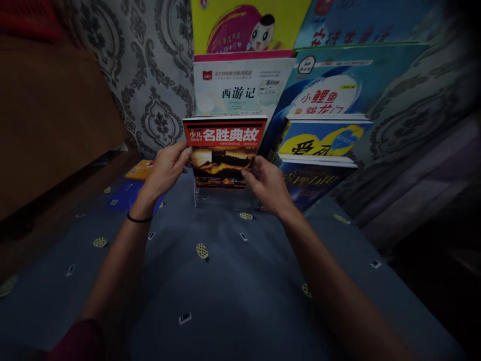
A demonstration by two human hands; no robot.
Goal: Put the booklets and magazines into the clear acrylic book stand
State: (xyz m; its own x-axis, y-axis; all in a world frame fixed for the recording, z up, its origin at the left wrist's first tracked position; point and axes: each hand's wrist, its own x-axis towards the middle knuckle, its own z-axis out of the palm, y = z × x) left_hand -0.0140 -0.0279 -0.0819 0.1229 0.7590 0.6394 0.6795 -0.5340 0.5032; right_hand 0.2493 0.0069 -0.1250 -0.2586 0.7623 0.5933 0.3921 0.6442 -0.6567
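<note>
A book with a red title band and a Great Wall photo (223, 158) stands nearly upright in front of me, between my two hands. My left hand (169, 168) grips its left edge, with the fingers partly behind the cover. On the opposite edge, my right hand (268, 183) has its thumb on the front cover near the lower right corner. Below the book shows part of a clear stand (195, 196). Right behind it rises a pale book with black Chinese characters (240, 87), and a yellow book (248, 27) tops that column.
To the right stands another column: a dark blue book (310, 183), a blue and yellow book (326, 138) and a teal book (338, 90). An orange book (139, 169) and a blue book (126, 195) lie at left on the pineapple-patterned cloth (225, 281). Patterned wallpaper (158, 110) backs everything.
</note>
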